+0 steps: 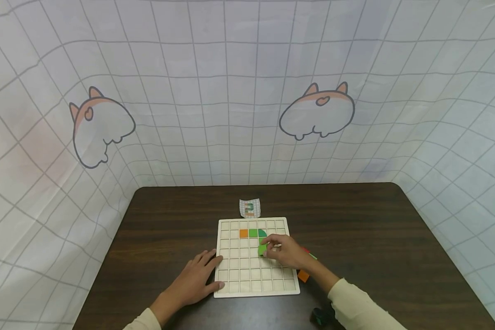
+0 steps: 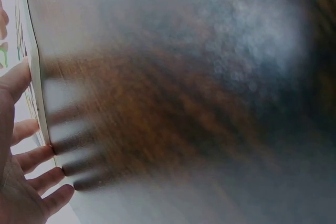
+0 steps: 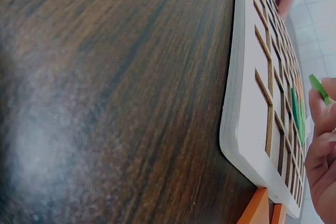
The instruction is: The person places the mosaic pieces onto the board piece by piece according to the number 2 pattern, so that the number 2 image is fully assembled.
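A cream grid board (image 1: 247, 275) lies on the dark table. Along one of its upper rows sit an orange square tile (image 1: 243, 233), a green square tile (image 1: 253, 233) and a dark green rounded tile (image 1: 262, 233). My right hand (image 1: 286, 251) pinches a light green tile (image 1: 261, 250) between thumb and fingertips over the column below the rounded tile; in the right wrist view that tile (image 3: 319, 88) is held up off the board. My left hand (image 1: 194, 279) rests with fingers spread against the board's left edge, as the left wrist view also shows.
A small paper card (image 1: 250, 208) with a printed coloured grid pattern lies behind the board. Loose tiles, including an orange one (image 1: 303, 276), lie at the board's right, partly hidden by the right arm. A black object (image 1: 319, 317) sits near the right sleeve. Cloth walls surround the table.
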Motion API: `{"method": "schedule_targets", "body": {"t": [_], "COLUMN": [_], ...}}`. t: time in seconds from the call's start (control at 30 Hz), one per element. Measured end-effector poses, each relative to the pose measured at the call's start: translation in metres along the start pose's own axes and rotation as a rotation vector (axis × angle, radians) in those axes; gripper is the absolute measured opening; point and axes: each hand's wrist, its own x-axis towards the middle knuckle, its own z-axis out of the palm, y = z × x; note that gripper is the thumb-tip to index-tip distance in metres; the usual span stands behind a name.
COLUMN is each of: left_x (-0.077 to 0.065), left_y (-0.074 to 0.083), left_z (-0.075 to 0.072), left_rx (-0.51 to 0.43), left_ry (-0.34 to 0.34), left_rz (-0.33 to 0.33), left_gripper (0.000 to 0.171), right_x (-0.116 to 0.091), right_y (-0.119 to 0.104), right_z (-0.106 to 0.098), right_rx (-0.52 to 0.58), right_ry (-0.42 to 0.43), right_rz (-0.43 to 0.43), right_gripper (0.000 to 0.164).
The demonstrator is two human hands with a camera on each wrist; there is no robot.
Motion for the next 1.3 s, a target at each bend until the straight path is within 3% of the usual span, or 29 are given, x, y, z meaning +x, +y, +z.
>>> {"method": "schedule_targets", "body": {"t": [0.4, 0.83, 1.3], "left_x": [0.001, 0.002, 0.0], "left_y": [-0.001, -0.001, -0.001], "left_z": [0.0, 0.0, 0.0], "left_rx": [0.004, 0.007, 0.005], "left_ry": [-0.014, -0.017, -0.009], "left_rz": [-0.004, 0.002, 0.012], "left_gripper": [0.071, 0.071, 0.07], "right_x": [0.003, 0.005, 0.011], "right_y": [-0.002, -0.002, -0.008], "right_z": [0.005, 0.011, 0.02], "right_rx": [-0.049, -0.128, -0.213], "right_ry": [-0.007, -0.003, 0.016], "right_rz": [0.009, -0.057, -0.021], "right_gripper": [0.02, 0.019, 0.02]}}
